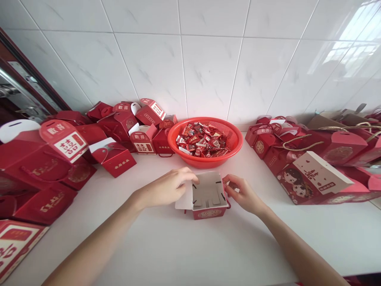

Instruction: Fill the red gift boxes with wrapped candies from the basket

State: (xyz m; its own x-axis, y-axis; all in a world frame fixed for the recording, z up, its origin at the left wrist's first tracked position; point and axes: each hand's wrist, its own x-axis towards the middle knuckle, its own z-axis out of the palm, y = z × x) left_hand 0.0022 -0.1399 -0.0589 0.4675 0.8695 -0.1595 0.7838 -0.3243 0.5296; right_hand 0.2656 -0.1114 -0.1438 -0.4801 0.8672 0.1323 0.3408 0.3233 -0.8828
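Note:
A small red gift box [209,213] stands on the white table with its top open. Its pale inside shows no contents, and dark cord ends poke through its walls. My left hand [166,186] is at the box's left side, fingers curled over the white left flap and the upper edge. At the opposite side, my right hand [244,194] pinches the right edge, thumb and index finger close together. Part of the right flap is hidden by those fingers. Just behind the box sits a red plastic basket [205,161] full of wrapped candies [205,139].
Many red gift boxes [117,163] crowd the left side of the white table [154,242]. More boxes, some with rope handles, line the right, including one with a cartoon couple [309,178]. A tiled wall [211,75] closes off the back.

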